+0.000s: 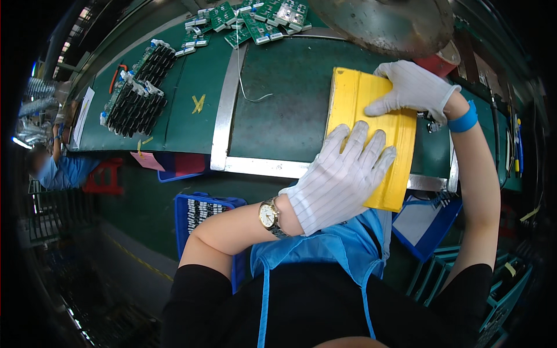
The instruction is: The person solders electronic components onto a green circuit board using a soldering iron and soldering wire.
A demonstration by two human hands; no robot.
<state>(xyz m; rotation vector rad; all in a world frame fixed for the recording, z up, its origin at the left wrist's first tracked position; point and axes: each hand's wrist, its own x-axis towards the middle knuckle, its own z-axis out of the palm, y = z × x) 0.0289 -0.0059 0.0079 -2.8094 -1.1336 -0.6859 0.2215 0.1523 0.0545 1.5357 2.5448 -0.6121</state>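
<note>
Apparently steadying a yellow block (400, 137) right of centre, left hand (341, 181) and right hand (416, 90) lie open on it; the next move likely needs both.

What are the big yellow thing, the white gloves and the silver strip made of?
Yellow piece: perhaps painted wood or plastic; slight shine, solid color, stiff-looking ridges.
Gloves: probably knitted cloth; dull, with fine ribbed lines.
Silver strip: likely bare metal; gray, bright and straight-edged.

An electronics workshop — circuit boards (258, 28) heaped on a workbench (200, 72).
</note>
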